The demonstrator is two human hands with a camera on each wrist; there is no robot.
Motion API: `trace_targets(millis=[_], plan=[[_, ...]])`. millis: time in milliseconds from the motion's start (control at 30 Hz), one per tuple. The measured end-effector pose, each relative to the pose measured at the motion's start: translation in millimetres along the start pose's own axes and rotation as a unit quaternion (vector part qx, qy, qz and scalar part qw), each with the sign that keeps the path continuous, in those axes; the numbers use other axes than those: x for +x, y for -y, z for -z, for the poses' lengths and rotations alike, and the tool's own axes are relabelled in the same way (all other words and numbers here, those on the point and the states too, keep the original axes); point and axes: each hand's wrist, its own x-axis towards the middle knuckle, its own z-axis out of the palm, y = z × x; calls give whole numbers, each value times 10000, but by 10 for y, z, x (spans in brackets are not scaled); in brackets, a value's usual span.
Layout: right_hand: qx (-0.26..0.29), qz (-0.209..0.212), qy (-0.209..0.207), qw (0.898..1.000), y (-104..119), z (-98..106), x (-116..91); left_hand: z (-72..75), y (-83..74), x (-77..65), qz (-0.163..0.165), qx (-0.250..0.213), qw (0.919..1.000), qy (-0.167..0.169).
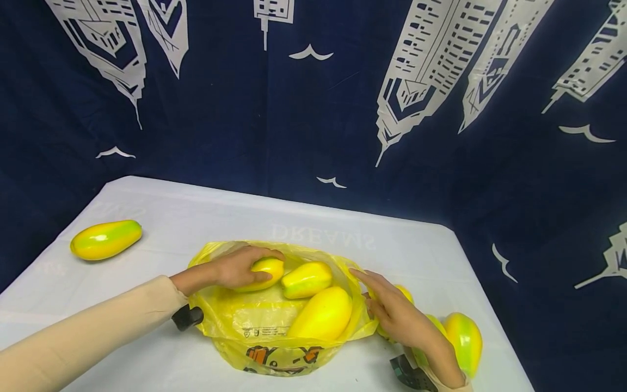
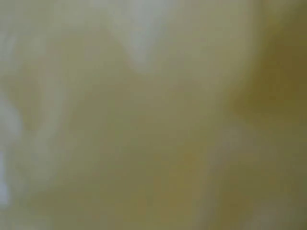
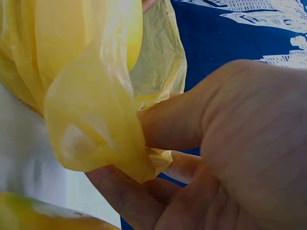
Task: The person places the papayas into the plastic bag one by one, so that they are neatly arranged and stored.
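A yellow plastic bag (image 1: 220,332) stands on the table with its mouth spread wide. Inside it lie two yellow papayas, a smaller one (image 1: 308,279) behind a larger one (image 1: 325,316). My left hand (image 1: 237,268) reaches in over the bag's left side and grips another papaya (image 1: 271,267), fingers over its top and thumb along the near side. At the right rim, my right hand (image 1: 392,307) pinches the bag's edge; the right wrist view shows the thumb and fingers of this hand (image 3: 249,139) with the film (image 3: 96,115) between them. The left wrist view is only a yellow blur.
One papaya (image 1: 106,240) lies alone at the table's far left. More papayas lie to the right, one (image 1: 463,340) beside my right forearm and one (image 1: 404,293) partly hidden behind my hand. A dark blue printed cloth (image 1: 210,136) hangs behind the white table (image 1: 166,212).
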Motion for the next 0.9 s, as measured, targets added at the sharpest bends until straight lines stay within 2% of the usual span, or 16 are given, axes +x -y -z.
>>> trace_targets(millis=[267,467,900], plan=[[32,-58,28,10000,1,5,-5,-9,-6,-1,78,85,9999,110],[118,-85,59,9999,2,10,-3,-5,-10,-13,43,-34,9999,157],[105,-85,46,9999,0,11,-7,43,-57,-125,-133,-49,9999,-59]])
